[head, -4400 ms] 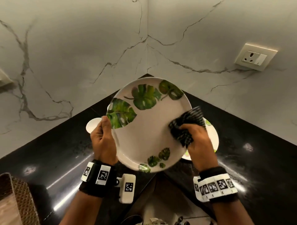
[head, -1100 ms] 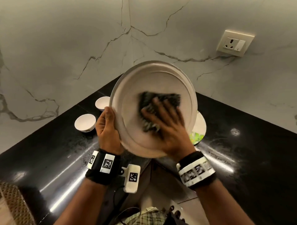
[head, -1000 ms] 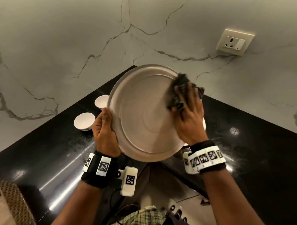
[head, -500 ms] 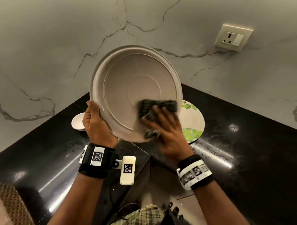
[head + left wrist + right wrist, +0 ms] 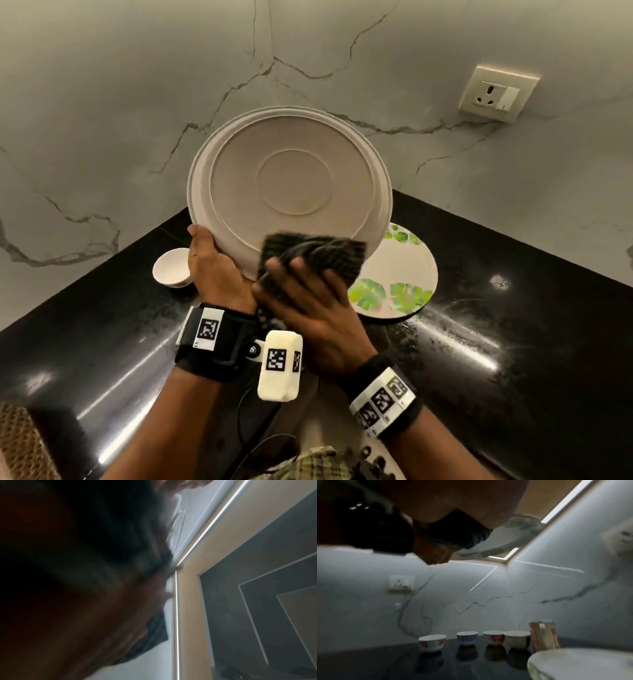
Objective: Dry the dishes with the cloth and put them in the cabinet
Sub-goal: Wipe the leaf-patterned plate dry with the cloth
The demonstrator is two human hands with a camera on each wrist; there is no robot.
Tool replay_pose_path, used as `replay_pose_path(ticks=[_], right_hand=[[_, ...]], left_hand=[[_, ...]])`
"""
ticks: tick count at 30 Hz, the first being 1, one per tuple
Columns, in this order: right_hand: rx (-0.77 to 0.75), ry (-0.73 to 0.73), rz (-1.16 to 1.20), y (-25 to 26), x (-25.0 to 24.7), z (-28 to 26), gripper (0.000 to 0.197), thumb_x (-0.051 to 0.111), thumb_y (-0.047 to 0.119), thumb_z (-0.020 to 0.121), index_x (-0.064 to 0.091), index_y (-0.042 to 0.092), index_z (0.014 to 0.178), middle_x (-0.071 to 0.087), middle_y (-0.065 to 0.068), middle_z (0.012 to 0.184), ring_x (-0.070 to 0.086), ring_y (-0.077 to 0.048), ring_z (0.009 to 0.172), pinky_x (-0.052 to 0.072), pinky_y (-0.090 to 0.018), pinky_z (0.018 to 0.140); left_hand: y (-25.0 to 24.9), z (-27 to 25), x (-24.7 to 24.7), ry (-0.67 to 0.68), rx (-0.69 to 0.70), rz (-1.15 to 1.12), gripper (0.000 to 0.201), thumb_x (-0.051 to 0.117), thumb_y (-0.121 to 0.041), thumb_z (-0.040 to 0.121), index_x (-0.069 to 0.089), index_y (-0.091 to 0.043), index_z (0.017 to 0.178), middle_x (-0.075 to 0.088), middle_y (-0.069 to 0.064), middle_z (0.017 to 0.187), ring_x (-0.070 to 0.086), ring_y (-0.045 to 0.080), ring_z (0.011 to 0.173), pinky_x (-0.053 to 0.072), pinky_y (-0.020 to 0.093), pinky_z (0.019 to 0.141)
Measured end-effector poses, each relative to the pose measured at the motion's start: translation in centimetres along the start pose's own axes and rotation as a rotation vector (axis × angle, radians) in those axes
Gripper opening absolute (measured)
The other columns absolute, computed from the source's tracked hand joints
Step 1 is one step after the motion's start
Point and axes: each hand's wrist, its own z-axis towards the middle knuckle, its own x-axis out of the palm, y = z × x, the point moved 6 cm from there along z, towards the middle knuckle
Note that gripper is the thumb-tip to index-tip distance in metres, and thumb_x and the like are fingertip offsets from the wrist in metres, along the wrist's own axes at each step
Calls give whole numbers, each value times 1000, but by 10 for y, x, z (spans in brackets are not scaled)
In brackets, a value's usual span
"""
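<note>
A white plate point(image 5: 289, 185) stands upright above the counter corner, its plain underside facing me. My left hand point(image 5: 212, 263) grips its lower left rim. My right hand point(image 5: 308, 294) holds a dark checked cloth point(image 5: 318, 257) bunched under its fingers and presses it against the plate's bottom edge. In the right wrist view the plate's leaf-patterned face point(image 5: 505, 539) shows past the cloth point(image 5: 462, 534). The left wrist view is dark and blurred, with a piece of cloth point(image 5: 154, 628) showing.
A second leaf-patterned plate point(image 5: 397, 284) lies on the black counter point(image 5: 513, 342) behind my right hand. A small bowl point(image 5: 171, 270) sits left of my left hand. Several small bowls point(image 5: 467, 637) and a mug point(image 5: 544, 635) line the marble wall. A socket point(image 5: 496, 92) is at the upper right, a wicker basket point(image 5: 20, 442) at the bottom left.
The plate was turned from its leaf face to its underside. In the last second my right hand slid the cloth from the upper right rim down to the bottom edge.
</note>
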Motion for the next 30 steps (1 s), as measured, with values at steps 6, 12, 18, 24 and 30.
replay_pose_path(ticks=[6, 12, 18, 24, 30], right_hand=[[182, -113, 31, -41, -11, -10, 60, 62, 27, 97, 41, 26, 153, 20, -5, 167, 13, -25, 157, 10, -47, 126], [800, -436, 860, -120, -19, -13, 52, 43, 38, 107, 29, 40, 157, 15, 6, 169, 12, -16, 157, 22, -49, 126], [990, -465, 1213, -155, -39, 1, 50, 43, 33, 105, 41, 23, 154, 57, 0, 146, 59, -15, 129, 56, -37, 98], [779, -380, 927, -164, -55, 25, 46, 50, 47, 103, 53, 31, 146, 51, 6, 150, 47, -15, 140, 36, -50, 119], [281, -84, 137, -94, -55, 59, 39, 37, 36, 106, 62, 21, 131, 60, 1, 128, 51, -21, 122, 33, -43, 111]], left_hand=[[-10, -7, 4, 141, -30, 65, 33, 39, -36, 110, 63, -18, 125, 77, -1, 110, 73, 13, 104, 60, 33, 87], [-27, -10, -6, 376, 21, 202, 31, 39, -34, 109, 68, -25, 113, 72, 2, 112, 65, 25, 110, 54, 50, 100], [-33, -21, 5, 617, 142, 438, 25, 56, -55, 89, 76, -39, 90, 72, -13, 93, 65, 11, 91, 53, 44, 95], [-33, -35, 20, 872, 349, 637, 29, 43, -51, 104, 70, -44, 99, 66, -6, 86, 60, 13, 80, 52, 38, 68], [-10, -51, 28, 987, 525, 915, 48, 36, -53, 106, 53, -17, 79, 49, -8, 67, 45, 10, 58, 37, 35, 50]])
